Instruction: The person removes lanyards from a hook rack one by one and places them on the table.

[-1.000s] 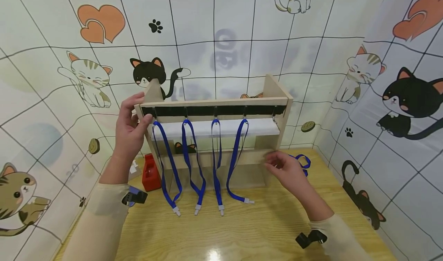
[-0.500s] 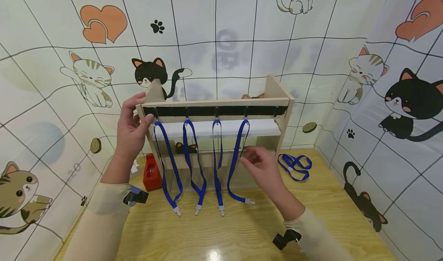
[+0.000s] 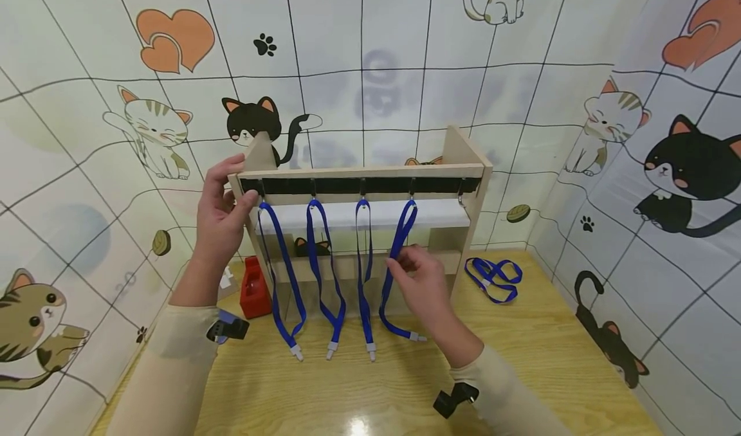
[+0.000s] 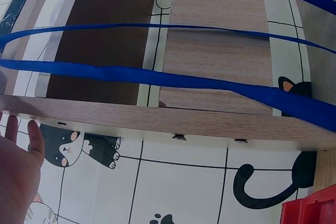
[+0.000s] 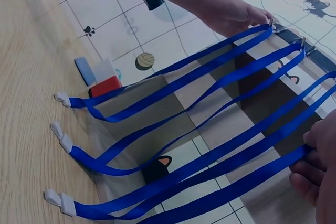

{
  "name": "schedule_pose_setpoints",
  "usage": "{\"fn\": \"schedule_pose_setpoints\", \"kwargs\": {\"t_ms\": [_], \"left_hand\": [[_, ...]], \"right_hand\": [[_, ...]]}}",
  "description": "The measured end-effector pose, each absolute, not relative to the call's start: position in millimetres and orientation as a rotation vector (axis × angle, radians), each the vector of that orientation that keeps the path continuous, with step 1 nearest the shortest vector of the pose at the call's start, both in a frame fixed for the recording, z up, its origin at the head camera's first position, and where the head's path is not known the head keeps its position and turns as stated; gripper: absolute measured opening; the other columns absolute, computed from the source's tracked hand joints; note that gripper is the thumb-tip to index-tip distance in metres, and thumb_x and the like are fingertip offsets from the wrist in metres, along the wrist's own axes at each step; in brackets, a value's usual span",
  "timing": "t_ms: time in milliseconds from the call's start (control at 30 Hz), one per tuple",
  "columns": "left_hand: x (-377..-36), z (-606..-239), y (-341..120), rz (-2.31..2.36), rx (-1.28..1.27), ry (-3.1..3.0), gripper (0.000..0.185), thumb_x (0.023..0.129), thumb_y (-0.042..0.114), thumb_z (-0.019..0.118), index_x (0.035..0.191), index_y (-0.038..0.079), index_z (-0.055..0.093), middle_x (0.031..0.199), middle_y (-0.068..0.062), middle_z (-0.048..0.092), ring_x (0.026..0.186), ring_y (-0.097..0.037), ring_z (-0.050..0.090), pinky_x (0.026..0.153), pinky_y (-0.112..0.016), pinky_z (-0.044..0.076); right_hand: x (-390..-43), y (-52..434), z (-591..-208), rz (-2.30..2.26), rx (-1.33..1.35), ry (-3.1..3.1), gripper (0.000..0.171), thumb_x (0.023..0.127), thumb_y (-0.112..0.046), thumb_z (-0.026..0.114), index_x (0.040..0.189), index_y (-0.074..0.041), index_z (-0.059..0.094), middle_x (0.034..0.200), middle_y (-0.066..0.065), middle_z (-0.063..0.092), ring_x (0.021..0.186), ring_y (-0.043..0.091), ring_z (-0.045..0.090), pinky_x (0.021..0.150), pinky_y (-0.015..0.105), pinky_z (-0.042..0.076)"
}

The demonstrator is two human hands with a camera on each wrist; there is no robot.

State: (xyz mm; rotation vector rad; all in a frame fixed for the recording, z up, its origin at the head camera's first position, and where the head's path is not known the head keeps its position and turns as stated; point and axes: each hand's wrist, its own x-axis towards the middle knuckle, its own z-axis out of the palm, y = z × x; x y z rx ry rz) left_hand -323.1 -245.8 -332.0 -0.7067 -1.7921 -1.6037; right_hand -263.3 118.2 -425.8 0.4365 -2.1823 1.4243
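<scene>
At the left, the person's bare left hand grips the upper left corner of a pale wooden rack, thumb bent over the front edge and fingers against its outer side. Near that wrist, on the yellowish wood-grain table, lie a flat blue piece and a white piece, with a red box-like holder just beside the rack's left foot.

Across the rack's front runs a black strip bearing five small metal hooks, with a white board behind the straps. From the first four hooks hang looped blue fabric lanyards with white clips at their lower ends: the first lanyard at the left, the second lanyard and the third lanyard next, and the fourth lanyard right of centre, its clip turned to the right.

The bare right hand pinches the fourth lanyard between thumb and fingers, partway down the loop; whether both its strands are caught is hard to tell. Farther right, the fifth hook carries no strap, and a loose coiled blue lanyard lies on the table beside the rack's right side.
</scene>
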Motion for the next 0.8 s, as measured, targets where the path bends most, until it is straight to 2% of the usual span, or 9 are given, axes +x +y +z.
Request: {"fn": "schedule_pose_setpoints", "kwargs": {"t_ms": [367, 567, 800], "left_hand": [[-323.3, -331.8, -245.7, -1.573, -0.695, -1.811, 0.05, 0.108, 0.008, 0.07, 0.155, 0.006, 0.052, 0.168, -0.005, 0.047, 0.152, -0.033, 0.043, 0.11, -0.038, 0.045], [-321.5, -331.6, -244.5, -1.568, -0.691, -1.817, 0.051, 0.108, 0.007, 0.07, 0.155, 0.006, 0.052, 0.169, -0.005, 0.047, 0.152, -0.032, 0.042, 0.112, -0.039, 0.044], [-320.7, -330.9, -244.0, -1.569, -0.692, -1.818, 0.051, 0.108, 0.006, 0.069, 0.155, 0.005, 0.051, 0.169, -0.005, 0.046, 0.152, -0.033, 0.043, 0.111, -0.039, 0.044]], "right_hand": [[-269.4, 125.6, -427.2, 1.511, 0.433, -2.092, 0.013, 0.106, -0.012, 0.077, 0.101, -0.001, 0.082, 0.087, 0.005, 0.075, 0.074, 0.019, 0.063, 0.063, 0.025, 0.051], [-268.9, 128.7, -415.0, 1.504, 0.465, -2.058, 0.01, 0.107, -0.011, 0.076, 0.102, -0.007, 0.084, 0.095, 0.003, 0.077, 0.078, 0.02, 0.064, 0.064, 0.024, 0.051], [-265.1, 134.8, -398.8, 1.389, 0.52, -2.028, 0.008, 0.106, -0.009, 0.077, 0.101, -0.009, 0.084, 0.097, 0.0, 0.077, 0.084, 0.017, 0.068, 0.072, 0.022, 0.055]]}}
